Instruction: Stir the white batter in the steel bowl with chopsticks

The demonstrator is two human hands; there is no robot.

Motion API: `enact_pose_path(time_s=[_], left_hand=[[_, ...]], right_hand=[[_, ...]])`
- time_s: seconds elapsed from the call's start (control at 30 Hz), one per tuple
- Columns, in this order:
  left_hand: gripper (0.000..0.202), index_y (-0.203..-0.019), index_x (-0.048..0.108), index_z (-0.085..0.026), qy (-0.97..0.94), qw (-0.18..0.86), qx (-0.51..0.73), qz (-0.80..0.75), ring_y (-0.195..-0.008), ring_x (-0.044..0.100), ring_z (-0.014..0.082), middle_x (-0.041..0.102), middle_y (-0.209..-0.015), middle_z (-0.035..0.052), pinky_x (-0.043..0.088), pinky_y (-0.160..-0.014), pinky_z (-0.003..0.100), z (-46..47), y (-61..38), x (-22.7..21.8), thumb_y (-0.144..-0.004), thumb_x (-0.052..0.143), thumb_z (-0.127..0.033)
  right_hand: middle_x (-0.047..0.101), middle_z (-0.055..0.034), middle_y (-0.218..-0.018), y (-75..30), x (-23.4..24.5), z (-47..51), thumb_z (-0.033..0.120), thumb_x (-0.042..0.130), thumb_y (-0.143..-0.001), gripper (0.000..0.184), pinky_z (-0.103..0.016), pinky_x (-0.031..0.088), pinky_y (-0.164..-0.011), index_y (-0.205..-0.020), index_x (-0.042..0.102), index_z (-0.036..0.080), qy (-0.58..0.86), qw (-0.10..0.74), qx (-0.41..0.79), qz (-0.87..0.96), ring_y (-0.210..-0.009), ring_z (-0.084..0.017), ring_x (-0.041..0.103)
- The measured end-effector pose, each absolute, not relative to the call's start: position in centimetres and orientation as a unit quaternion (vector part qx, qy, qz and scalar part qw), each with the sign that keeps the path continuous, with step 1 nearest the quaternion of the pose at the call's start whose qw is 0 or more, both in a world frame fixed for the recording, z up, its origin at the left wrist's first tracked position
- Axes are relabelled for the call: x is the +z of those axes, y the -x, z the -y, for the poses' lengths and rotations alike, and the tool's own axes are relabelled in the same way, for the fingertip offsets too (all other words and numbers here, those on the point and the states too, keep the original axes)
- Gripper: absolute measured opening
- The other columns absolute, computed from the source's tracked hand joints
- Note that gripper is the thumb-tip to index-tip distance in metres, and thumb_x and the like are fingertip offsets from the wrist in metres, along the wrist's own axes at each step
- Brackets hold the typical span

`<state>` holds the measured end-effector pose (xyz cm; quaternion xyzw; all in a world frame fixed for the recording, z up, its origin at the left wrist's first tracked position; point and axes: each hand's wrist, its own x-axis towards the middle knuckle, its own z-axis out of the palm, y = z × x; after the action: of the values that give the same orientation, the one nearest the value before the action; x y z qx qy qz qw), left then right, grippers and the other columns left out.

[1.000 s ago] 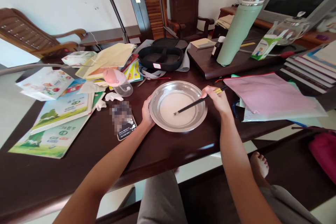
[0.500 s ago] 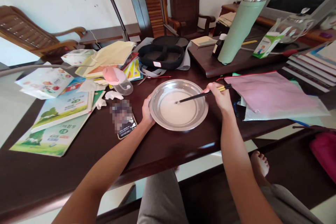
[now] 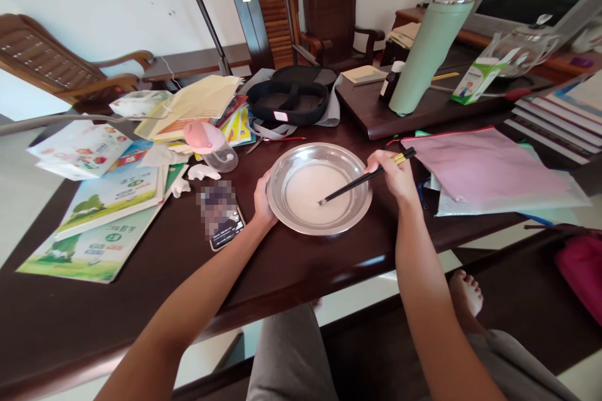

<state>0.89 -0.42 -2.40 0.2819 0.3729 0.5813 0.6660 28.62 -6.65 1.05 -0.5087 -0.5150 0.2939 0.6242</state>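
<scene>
A round stainless steel basin [image 3: 286,220] stands on the dark wooden table, holding a milky white liquid [image 3: 305,187]. My left hand [image 3: 264,199] grips the basin's left rim, with the fingers partly hidden against its side. In my right hand [image 3: 394,172], over the right rim, is a pair of black chopsticks [image 3: 350,185] with gold-coloured bands near the top. Their tips dip into the liquid a little below its middle. A phone [image 3: 223,216] with a lit screen lies to the left of my left hand.
Left of the basin are a pink-lidded cup [image 3: 214,145], crumpled tissues [image 3: 204,171] and workbooks [image 3: 94,244]. Behind it sits an open black case [image 3: 286,103]. On the right lie a pink pouch [image 3: 489,163] and, farther back, a tall green thermos [image 3: 433,50].
The chopstick tips have moved toward me and slightly right in the liquid, and the chopsticks slant more steeply. My left hand stays on the rim.
</scene>
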Motion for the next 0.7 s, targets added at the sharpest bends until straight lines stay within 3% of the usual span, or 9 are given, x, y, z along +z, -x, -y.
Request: enact_pose_path(time_s=[0.17,0.27,0.43,0.6,0.7], left_hand=[[0.021,-0.078,0.072,-0.021,-0.286,0.669,0.582,-0.364,-0.09,0.072,0.0236,0.075,-0.079,0.0013,0.054,-0.091,0.034,0.38,-0.86,-2.52,-0.074,0.076,-0.041],[0.02,-0.079,0.072,-0.021,-0.288,0.667,0.581,-0.368,-0.093,0.072,0.0248,0.075,-0.079,0.0012,0.054,-0.092,0.035,0.4,-0.85,-2.42,-0.074,0.075,-0.041],[0.022,-0.073,0.068,-0.022,-0.292,0.662,0.58,-0.374,-0.094,0.072,0.0253,0.074,-0.077,0.0006,0.054,-0.091,0.035,0.43,-0.84,-2.37,-0.073,0.077,-0.042],[0.02,-0.078,0.071,-0.023,-0.291,0.665,0.582,-0.367,-0.093,0.072,0.0245,0.075,-0.08,0.0006,0.054,-0.091,0.035,0.39,-0.88,-2.51,-0.075,0.075,-0.042],[0.019,-0.075,0.071,-0.022,-0.29,0.663,0.584,-0.369,-0.09,0.071,0.024,0.075,-0.078,0.0007,0.055,-0.089,0.034,0.4,-0.88,-2.43,-0.075,0.076,-0.041]], right_hand=[[0.069,-0.001,-0.064,-28.51,1.13,6.71,0.068,0.07,-0.083,0.049,-0.038,0.057,-0.082,-0.061,0.069,0.025,0.51,0.617,0.275,0.533,-0.07,-0.022,0.07],[0.065,-0.0003,-0.06,-28.75,1.01,6.76,0.068,0.068,-0.085,0.051,-0.037,0.057,-0.076,-0.057,0.066,0.025,0.506,0.653,0.26,0.499,-0.066,-0.021,0.07],[0.069,-0.0019,-0.065,-28.54,1.15,6.72,0.07,0.069,-0.083,0.05,-0.038,0.057,-0.078,-0.06,0.069,0.025,0.506,0.598,0.286,0.552,-0.07,-0.022,0.07],[0.064,-0.0006,-0.058,-28.8,1.08,6.68,0.071,0.066,-0.084,0.053,-0.038,0.056,-0.076,-0.058,0.065,0.025,0.519,0.649,0.248,0.497,-0.065,-0.022,0.069],[0.064,-0.0013,-0.06,-28.68,1.11,6.77,0.069,0.067,-0.085,0.054,-0.036,0.055,-0.072,-0.056,0.065,0.024,0.501,0.63,0.286,0.52,-0.064,-0.021,0.068]])
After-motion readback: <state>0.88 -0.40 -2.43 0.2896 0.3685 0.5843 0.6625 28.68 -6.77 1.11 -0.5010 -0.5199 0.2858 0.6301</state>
